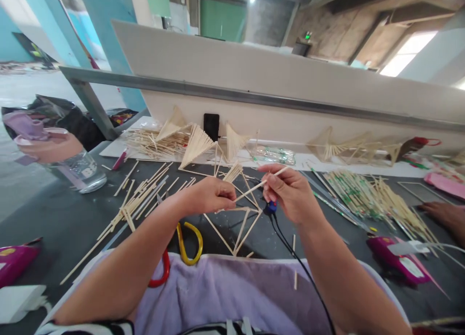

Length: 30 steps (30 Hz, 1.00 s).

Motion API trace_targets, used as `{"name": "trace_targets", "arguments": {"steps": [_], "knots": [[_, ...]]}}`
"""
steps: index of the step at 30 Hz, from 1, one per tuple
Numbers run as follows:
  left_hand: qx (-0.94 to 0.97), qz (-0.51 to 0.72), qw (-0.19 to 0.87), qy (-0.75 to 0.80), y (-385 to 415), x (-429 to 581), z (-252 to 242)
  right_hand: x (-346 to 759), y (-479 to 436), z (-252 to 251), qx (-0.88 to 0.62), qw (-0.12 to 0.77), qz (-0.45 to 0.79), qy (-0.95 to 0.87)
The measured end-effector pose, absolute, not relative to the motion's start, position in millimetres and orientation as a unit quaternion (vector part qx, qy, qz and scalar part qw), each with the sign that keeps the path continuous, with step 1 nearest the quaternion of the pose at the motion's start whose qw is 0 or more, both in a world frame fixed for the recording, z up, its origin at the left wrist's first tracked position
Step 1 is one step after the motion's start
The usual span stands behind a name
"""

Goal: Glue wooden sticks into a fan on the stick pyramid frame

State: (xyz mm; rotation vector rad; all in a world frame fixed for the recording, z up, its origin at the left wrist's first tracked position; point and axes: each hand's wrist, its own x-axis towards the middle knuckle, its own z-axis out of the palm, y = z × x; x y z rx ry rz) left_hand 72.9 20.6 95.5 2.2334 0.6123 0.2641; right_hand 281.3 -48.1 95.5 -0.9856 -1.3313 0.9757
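A thin wooden stick (pixel 250 190) runs slantwise between my two hands. My right hand (pixel 288 192) pinches its upper part, and a small blue piece with black cables (pixel 271 207) hangs just under those fingers. My left hand (pixel 214 195) is closed at the stick's lower end. Beneath both hands lies an open frame of glued sticks (pixel 238 238), partly covered by the left hand, with a fan of sticks (pixel 233 173) behind it. Scissors with a yellow handle (pixel 191 243) and a red handle (pixel 165 272) lie by my left forearm.
Loose sticks (pixel 145 192) spread at left; bundled sticks (pixel 354 192) lie at right. Fan-shaped stick models (pixel 198 146) and a phone (pixel 211 127) stand along the white board. A water bottle (pixel 69 160), magenta devices (pixel 397 260) and another person's hand (pixel 445 219) are at the sides.
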Motion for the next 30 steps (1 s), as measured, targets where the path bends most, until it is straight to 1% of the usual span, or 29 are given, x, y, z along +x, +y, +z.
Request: {"name": "trace_targets", "arguments": {"steps": [3,6,10,14,16,20,24,30], "knots": [[0.856,0.1,0.434,0.262,26.3,73.2,87.5,282.1,-28.7,97.3,-0.405,0.588,0.42,-0.561],[0.849,0.091,0.435,0.287,35.8,64.6,86.6,290.9,-10.6,95.7,-0.404,0.595,0.406,-0.564],[0.857,0.054,0.377,0.347,57.8,42.2,88.1,308.0,5.4,88.1,-0.418,0.609,0.388,-0.552],[0.869,-0.056,0.306,0.385,82.1,25.2,74.3,314.4,11.6,76.1,-0.446,0.601,0.404,-0.526],[0.86,-0.106,0.317,0.385,89.8,22.5,61.8,312.1,12.7,71.2,-0.453,0.596,0.417,-0.516],[0.831,-0.165,0.384,0.367,94.0,24.9,41.5,306.1,15.0,64.4,-0.451,0.603,0.439,-0.49],[0.822,-0.168,0.401,0.367,94.1,28.9,32.3,304.4,17.9,57.6,-0.454,0.598,0.45,-0.484],[0.849,-0.154,0.396,0.314,95.3,35.6,22.0,292.4,14.1,50.7,-0.464,0.586,0.448,-0.491]]}}
